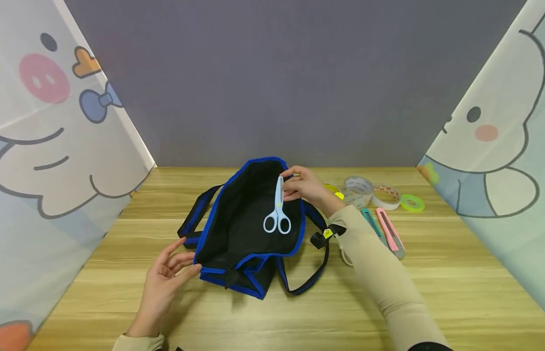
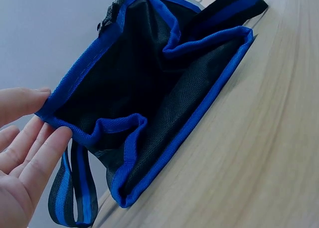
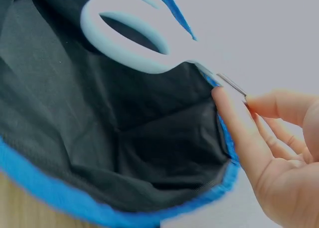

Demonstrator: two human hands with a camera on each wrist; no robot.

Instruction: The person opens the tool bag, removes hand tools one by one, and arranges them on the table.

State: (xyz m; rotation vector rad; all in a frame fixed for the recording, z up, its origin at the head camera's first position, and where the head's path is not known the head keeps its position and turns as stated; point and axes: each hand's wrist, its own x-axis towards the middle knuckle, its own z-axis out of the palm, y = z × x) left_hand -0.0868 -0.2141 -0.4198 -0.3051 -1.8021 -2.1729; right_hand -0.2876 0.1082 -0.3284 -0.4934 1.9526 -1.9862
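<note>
A black fabric bag with blue trim (image 1: 243, 214) lies on the table with its wide mouth facing up. My left hand (image 1: 164, 278) pinches the bag's rim at its near left corner, thumb on one side and fingers on the other, as the left wrist view shows. Over the mouth hang light blue scissors (image 1: 278, 195), handles down. At the blade end they are pinched between thumb and fingers of my right hand (image 1: 304, 185). In the right wrist view the scissors' handle loops (image 3: 134, 36) stand in front of the black lining.
Right of the bag lie a clear tape roll (image 1: 355, 199), a white tape roll (image 1: 388, 204), a green tape roll (image 1: 418, 207) and a partly hidden yellow roll (image 1: 331, 187). Nearer are a teal utility knife (image 1: 373, 224) and a pink one (image 1: 388, 231). A bag strap (image 1: 305, 287) loops rightward.
</note>
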